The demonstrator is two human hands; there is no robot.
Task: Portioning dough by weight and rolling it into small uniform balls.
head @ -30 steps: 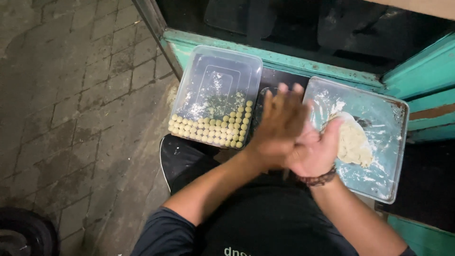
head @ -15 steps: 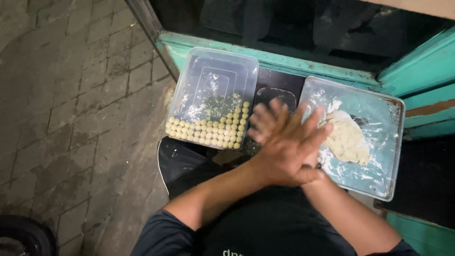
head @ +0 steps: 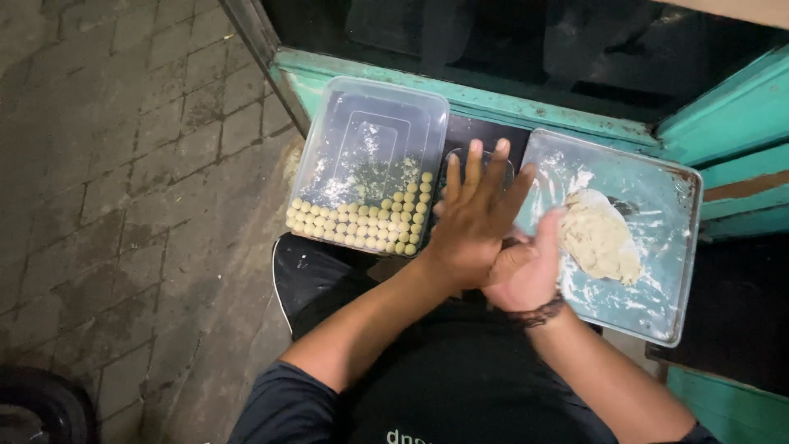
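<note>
We have our left hand laid flat over our right hand, palms pressed together and the fingers of the upper hand stretched out straight and a little spread; whatever sits between the palms is hidden, so we cannot tell whether a bit of dough is in there, though we judge that a small ball is being rolled. Both hands hover over the gap between two containers. To our left lies one clear plastic box, and along its near edge the small dough balls are packed in rows: about three full rows plus a short stack climbing at the right end, several dozen in all, too small and crowded for us to count exactly. They cover roughly the near third of the box floor; the rest is bare but for flour dust. To our right lies one metal tray, dusted with flour, with a single lump of dough on it, just beside our right hand. We judge the work well begun but far from done, since the lump is large beside the balls made so far and most of the box is unfilled. One dark bracelet circles our right wrist.
</note>
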